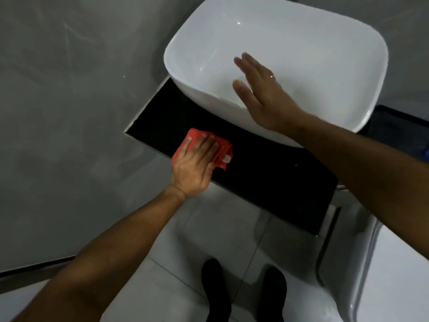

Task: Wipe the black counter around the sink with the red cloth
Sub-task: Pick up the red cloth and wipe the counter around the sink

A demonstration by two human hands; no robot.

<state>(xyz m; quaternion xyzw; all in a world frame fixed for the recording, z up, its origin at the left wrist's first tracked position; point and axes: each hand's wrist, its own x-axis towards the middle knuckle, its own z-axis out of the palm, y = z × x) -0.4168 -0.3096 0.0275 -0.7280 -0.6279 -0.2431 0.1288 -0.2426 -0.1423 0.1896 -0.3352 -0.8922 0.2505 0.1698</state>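
The black counter (pixel 267 173) runs under a white vessel sink (pixel 325 54) and ends at the grey wall on the left. My left hand (pixel 193 166) presses the folded red cloth (pixel 222 152) flat on the counter near its front left corner, fingers spread over it. A small white tag shows at the cloth's right edge. My right hand (pixel 262 94) hovers flat and open over the near rim of the sink, holding nothing. The forearm hides part of the sink's front edge.
A grey wall (pixel 69 112) borders the counter on the left. A white toilet (pixel 371 275) stands at the lower right, close to the counter's right end. Pale floor tiles (pixel 197 240) and my dark-socked feet (pixel 218 287) are below.
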